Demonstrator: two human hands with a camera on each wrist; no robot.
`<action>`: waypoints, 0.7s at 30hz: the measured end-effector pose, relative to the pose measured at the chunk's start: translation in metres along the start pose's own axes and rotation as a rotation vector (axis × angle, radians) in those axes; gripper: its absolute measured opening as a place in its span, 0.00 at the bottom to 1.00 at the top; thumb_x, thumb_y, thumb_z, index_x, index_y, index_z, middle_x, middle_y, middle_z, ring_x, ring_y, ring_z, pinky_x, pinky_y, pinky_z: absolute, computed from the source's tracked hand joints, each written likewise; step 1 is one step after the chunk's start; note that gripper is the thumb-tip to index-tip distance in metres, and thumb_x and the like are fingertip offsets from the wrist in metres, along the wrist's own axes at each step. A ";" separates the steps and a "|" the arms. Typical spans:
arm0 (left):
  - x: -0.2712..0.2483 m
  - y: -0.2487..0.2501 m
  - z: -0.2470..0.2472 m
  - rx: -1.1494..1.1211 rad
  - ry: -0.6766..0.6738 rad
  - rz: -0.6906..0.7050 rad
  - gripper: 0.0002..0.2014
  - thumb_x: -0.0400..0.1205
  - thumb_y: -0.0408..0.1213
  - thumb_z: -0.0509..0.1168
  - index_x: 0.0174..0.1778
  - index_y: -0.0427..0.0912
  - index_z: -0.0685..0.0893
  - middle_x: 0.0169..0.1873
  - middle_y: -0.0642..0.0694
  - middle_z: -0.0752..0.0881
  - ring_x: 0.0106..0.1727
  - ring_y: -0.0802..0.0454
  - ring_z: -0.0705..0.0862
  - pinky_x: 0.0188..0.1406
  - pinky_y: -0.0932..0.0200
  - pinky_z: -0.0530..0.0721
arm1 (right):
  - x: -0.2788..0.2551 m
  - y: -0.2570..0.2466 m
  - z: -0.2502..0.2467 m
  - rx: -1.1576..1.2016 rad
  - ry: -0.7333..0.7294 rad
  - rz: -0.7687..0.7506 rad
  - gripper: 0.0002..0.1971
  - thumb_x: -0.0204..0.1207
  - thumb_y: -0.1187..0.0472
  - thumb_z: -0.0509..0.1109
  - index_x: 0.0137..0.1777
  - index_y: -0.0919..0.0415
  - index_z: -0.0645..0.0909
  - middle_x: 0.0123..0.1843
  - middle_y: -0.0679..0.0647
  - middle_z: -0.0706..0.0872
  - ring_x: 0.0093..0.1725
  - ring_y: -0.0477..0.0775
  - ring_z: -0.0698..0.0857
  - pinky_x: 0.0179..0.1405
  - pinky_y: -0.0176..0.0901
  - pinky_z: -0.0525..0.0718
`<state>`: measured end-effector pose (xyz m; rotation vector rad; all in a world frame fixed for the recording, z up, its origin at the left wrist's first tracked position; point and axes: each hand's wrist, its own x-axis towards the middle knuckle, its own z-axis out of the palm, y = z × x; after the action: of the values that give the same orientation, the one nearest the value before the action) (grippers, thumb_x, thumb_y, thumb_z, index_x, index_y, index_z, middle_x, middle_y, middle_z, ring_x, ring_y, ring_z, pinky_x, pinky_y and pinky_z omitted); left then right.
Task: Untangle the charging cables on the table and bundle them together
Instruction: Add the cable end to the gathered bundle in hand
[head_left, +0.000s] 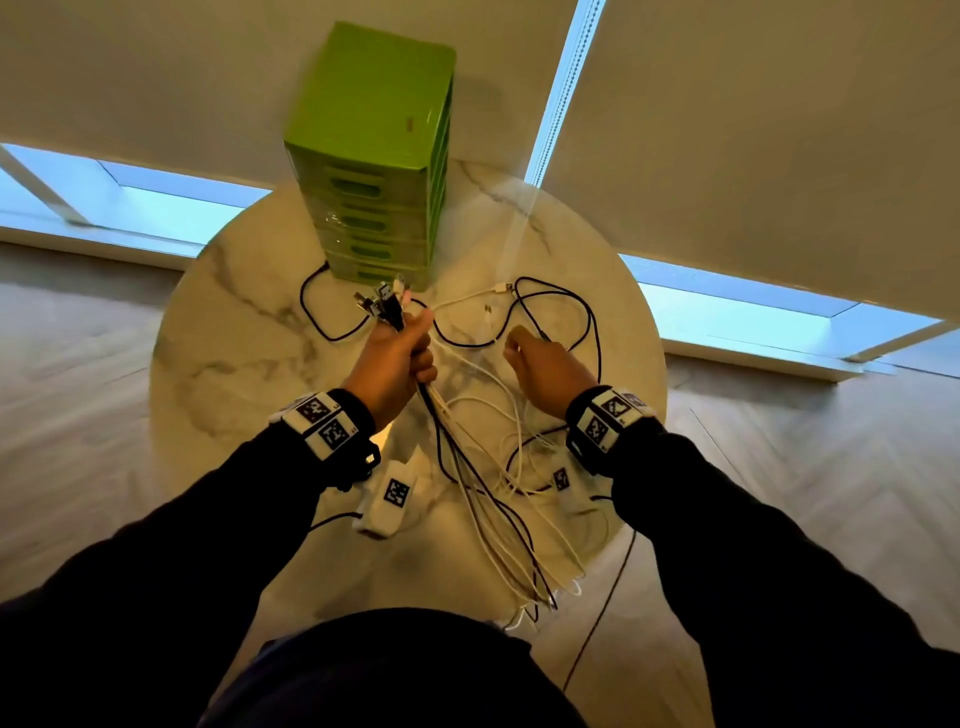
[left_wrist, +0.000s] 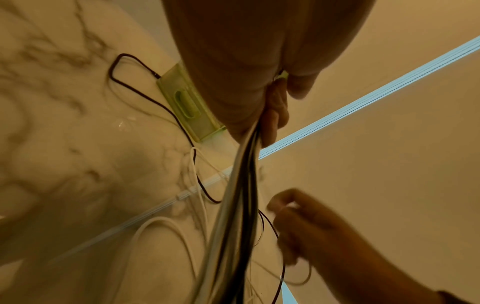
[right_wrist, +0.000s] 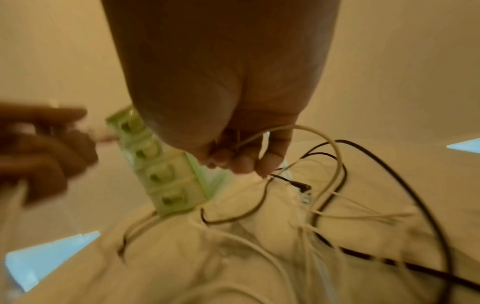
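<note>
I have the round bench (head_left: 218, 332) to work on, and its rim is the biggest worry: the long tails of the cables (head_left: 498, 525) already run over the near edge toward me, so I judge that any slack I let go could slide off and drag more after it. Open room lies on the bench's left half and at the far right past the black loop (head_left: 582, 322); the middle is crowded. The green drawers (head_left: 371, 171) stand tall at the far side, just behind my left hand (head_left: 395, 364), and a black cable curls along their base, so a hard pull there could tip or shift them. My left grip is closed round a sheaf of cables with the plugs (head_left: 384, 299) fanned out above the fist; if I loosen it, the gathered ends will probably scatter. My right hand (head_left: 545, 371) hovers over the loose tangle with its fingers curled on a thin white cable (right_wrist: 306, 131), seen best in the right wrist view. That strand crosses under black ones, so I expect a straight tug would tighten a knot rather than free it. A white plug (head_left: 501, 287) lies loose beyond.
</note>
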<state>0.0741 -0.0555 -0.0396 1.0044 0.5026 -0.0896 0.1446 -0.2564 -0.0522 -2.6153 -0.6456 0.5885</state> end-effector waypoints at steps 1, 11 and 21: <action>0.002 -0.003 -0.001 0.006 0.017 0.002 0.14 0.89 0.35 0.64 0.43 0.53 0.67 0.25 0.56 0.62 0.23 0.58 0.61 0.25 0.62 0.63 | 0.000 -0.008 -0.008 0.115 0.083 -0.033 0.10 0.90 0.54 0.55 0.58 0.60 0.73 0.44 0.59 0.86 0.44 0.64 0.84 0.42 0.53 0.78; -0.004 -0.001 0.012 0.018 -0.078 0.063 0.13 0.83 0.49 0.71 0.43 0.51 0.74 0.28 0.54 0.68 0.27 0.57 0.63 0.28 0.60 0.62 | -0.020 -0.067 -0.008 0.106 0.155 -0.257 0.11 0.90 0.51 0.56 0.58 0.56 0.75 0.46 0.53 0.84 0.42 0.58 0.82 0.40 0.55 0.80; -0.025 0.002 0.007 0.123 -0.040 0.063 0.15 0.90 0.52 0.58 0.41 0.50 0.68 0.26 0.53 0.59 0.25 0.57 0.58 0.25 0.59 0.58 | -0.033 -0.080 -0.002 -0.047 0.169 -0.273 0.13 0.90 0.48 0.54 0.58 0.55 0.75 0.46 0.52 0.83 0.40 0.56 0.81 0.34 0.49 0.75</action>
<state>0.0548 -0.0641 -0.0240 1.1354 0.4324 -0.0846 0.0912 -0.2078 -0.0040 -2.5231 -0.9495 0.2688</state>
